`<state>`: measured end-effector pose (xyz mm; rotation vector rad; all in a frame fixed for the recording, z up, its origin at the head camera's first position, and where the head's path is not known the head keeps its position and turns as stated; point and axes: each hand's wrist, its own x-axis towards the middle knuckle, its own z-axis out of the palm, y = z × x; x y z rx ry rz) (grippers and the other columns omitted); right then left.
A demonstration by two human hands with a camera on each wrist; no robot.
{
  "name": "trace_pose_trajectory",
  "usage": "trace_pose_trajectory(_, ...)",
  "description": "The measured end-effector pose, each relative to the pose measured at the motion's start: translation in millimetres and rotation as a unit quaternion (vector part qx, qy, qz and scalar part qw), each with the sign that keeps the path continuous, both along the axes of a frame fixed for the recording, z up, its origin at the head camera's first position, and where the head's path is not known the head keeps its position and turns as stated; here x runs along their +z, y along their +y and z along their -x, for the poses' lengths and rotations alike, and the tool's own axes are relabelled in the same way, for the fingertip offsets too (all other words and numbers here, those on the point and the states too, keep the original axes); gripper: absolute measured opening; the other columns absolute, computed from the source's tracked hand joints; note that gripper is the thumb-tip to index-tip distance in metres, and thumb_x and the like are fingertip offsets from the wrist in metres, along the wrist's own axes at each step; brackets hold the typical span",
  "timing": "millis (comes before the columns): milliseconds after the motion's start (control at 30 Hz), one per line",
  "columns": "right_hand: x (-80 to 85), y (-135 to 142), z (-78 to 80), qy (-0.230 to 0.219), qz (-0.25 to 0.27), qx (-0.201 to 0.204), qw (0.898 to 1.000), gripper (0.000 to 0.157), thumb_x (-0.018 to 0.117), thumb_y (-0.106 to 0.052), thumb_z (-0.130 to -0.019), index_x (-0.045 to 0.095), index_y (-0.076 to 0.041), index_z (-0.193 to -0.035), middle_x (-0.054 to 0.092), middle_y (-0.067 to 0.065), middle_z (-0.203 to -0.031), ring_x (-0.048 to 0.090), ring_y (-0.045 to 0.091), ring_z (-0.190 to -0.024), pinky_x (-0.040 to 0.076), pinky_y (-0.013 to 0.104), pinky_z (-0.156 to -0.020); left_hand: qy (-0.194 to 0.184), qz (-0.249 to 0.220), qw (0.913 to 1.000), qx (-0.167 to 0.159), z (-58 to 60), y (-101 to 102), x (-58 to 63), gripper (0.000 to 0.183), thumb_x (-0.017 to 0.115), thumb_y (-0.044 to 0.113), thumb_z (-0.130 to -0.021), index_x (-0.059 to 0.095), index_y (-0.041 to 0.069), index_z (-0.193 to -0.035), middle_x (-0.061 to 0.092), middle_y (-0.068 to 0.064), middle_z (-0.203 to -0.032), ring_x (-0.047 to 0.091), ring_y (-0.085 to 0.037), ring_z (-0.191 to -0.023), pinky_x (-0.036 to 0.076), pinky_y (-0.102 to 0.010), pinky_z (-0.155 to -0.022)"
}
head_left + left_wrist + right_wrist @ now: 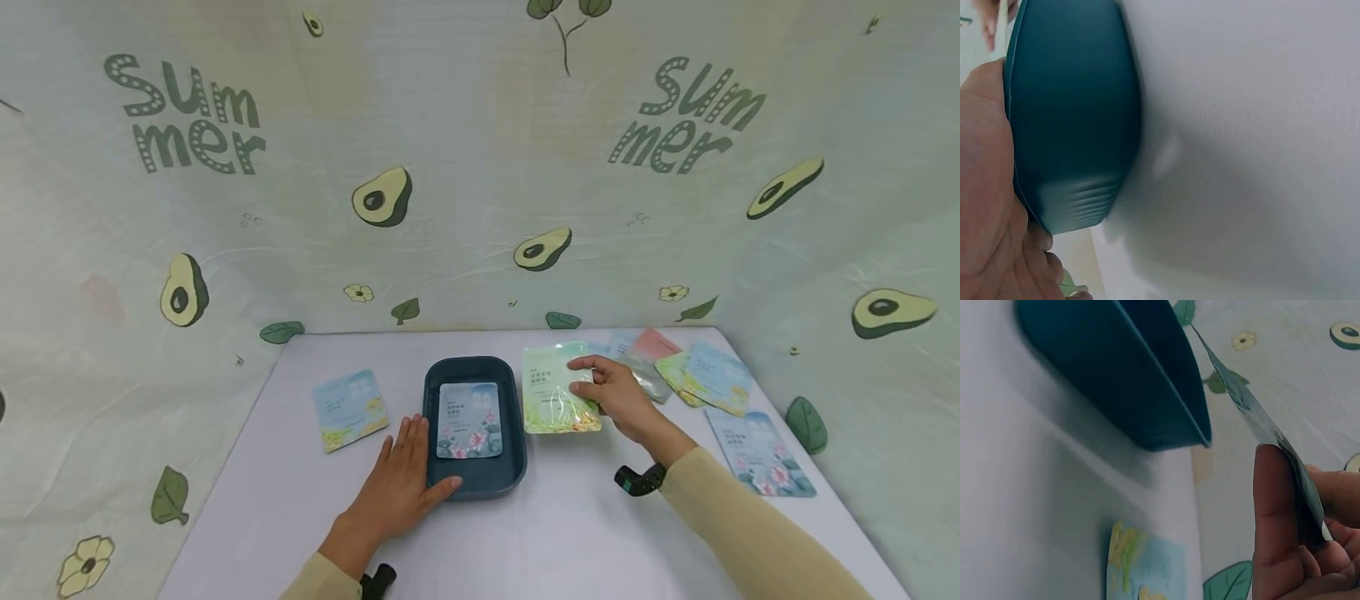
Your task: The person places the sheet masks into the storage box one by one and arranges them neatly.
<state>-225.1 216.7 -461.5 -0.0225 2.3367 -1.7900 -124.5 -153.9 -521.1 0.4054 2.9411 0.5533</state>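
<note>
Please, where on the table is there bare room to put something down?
The table is bare in front of the tray, between it and the right sleeve. Another free patch lies left of the left hand, nearer than the leftmost packet. The far right is crowded with overlapping packets.

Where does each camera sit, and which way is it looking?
Head: on the person's head, facing forward and down at the blue tray; left hand, right hand and sleeves show.
Left wrist: on that wrist, facing the tray's outer wall; palm and left-hand fingers show.
Right wrist: on that wrist, facing the green packet, nearly edge-on, and the tray; right-hand fingers show.
Shared: head and right wrist views both show the green packet and tray.
</note>
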Motion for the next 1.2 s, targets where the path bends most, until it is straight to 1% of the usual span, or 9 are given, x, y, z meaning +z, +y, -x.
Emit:
trace_pose_trajectory(167,5.1,-37,8.7,-0.006,0.02,0.029,0.999,0.04,0.071,-0.007,-0.101,0.061,-0.001,-0.14,0.06,0.006,-0.089,0.072,0.015,-0.078,0.061,0.029,-0.064,0.003,-0.001,1.0,-0.001,0.1,-2,-1.2,0.111,0.05,0.077,-0.098,0.012,-0.001,-0.168,0.01,-0.02,-0.177,0.005,-0.037,-0.165,0.014,-0.064,-0.129)
trace_pose_trajectory(333,8.7,-72,14.1,-0.014,0.018,0.056,0.998,0.036,0.07,-0.008,-0.102,0.064,-0.005,-0.137,0.067,0.011,-0.098,0.071,0.016,-0.08,0.059,0.029,-0.066,0.013,0.001,0.9999,0.0,0.1,0,-0.8,0.108,0.051,0.074,-0.099,0.015,-0.002,-0.167,0.012,-0.021,-0.176,0.007,-0.038,-0.165,0.015,-0.064,-0.129)
trace_pose_trajectory(467,4.9,-97,16.8,-0.015,0.005,0.077,0.997,0.034,0.068,-0.01,-0.103,0.065,-0.008,-0.137,0.069,0.01,-0.106,0.068,0.015,-0.082,0.057,0.031,-0.068,0.014,0.0,0.9999,0.005,-1.0,2,0.1,0.107,0.053,0.071,-0.1,0.016,-0.003,-0.167,0.014,-0.022,-0.176,0.008,-0.039,-0.164,0.015,-0.065,-0.129)
trace_pose_trajectory(567,-1.5,-114,17.7,-0.016,-0.008,0.086,0.996,0.032,0.068,-0.01,-0.103,0.067,-0.01,-0.135,0.061,0.007,-0.096,0.059,0.017,-0.078,0.05,0.031,-0.066,0.013,0.0,0.9999,0.009,-1.6,4,0.1,0.107,0.054,0.071,-0.1,0.017,-0.004,-0.167,0.015,-0.022,-0.175,0.009,-0.039,-0.164,0.015,-0.065,-0.129)
trace_pose_trajectory(667,-7.6,-128,16.9,-0.018,-0.016,0.094,0.995,0.03,0.068,-0.011,-0.103,0.068,-0.012,-0.133,0.061,0.006,-0.098,0.057,0.018,-0.079,0.047,0.031,-0.067,0.012,-0.001,0.9999,0.01,-2.1,5,1.3,0.106,0.055,0.069,-0.101,0.017,-0.004,-0.167,0.015,-0.022,-0.175,0.009,-0.039,-0.164,0.015,-0.065,-0.129)
trace_pose_trajectory(800,-13.5,-140,15.5,-0.02,-0.028,0.099,0.994,0.029,0.069,-0.01,-0.102,0.069,-0.012,-0.131,0.067,0.011,-0.119,0.062,0.021,-0.092,0.051,0.032,-0.076,0.01,-0.004,0.9999,0.009,-2.2,5,2.0,0.105,0.055,0.069,-0.101,0.017,-0.004,-0.167,0.015,-0.022,-0.175,0.01,-0.04,-0.164,0.016,-0.066,-0.128)
trace_pose_trajectory(900,-17.1,-143,15.3,-0.017,-0.04,0.097,0.994,0.028,0.069,-0.009,-0.101,0.07,-0.011,-0.129,0.065,0.013,-0.117,0.058,0.022,-0.092,0.048,0.032,-0.078,0.006,-0.009,0.9999,0.007,-2.3,6,1.2,0.106,0.054,0.069,-0.101,0.016,-0.003,-0.167,0.015,-0.022,-0.175,0.01,-0.04,-0.164,0.016,-0.066,-0.128)
trace_pose_trajectory(1033,-20.8,-145,16.8,-0.025,-0.044,0.105,0.993,0.029,0.066,-0.008,-0.102,0.069,-0.011,-0.131,0.067,0.013,-0.114,0.06,0.021,-0.087,0.051,0.035,-0.075,-0.003,-0.01,0.9999,0.009,-3.0,6,0.8,0.106,0.056,0.069,-0.1,0.015,-0.003,-0.167,0.014,-0.022,-0.176,0.009,-0.039,-0.164,0.016,-0.065,-0.128)
trace_pose_trajectory(1200,-22.2,-144,19.8,-0.036,-0.068,0.149,0.986,0.035,0.055,-0.008,-0.107,0.067,-0.012,-0.14,0.066,0.017,-0.133,0.062,0.028,-0.078,0.059,0.049,-0.074,0.002,-0.013,0.9999,0.01,-2.3,4,0.0,0.106,0.055,0.069,-0.101,0.015,-0.003,-0.167,0.015,-0.022,-0.176,0.009,-0.039,-0.164,0.016,-0.065,-0.128)
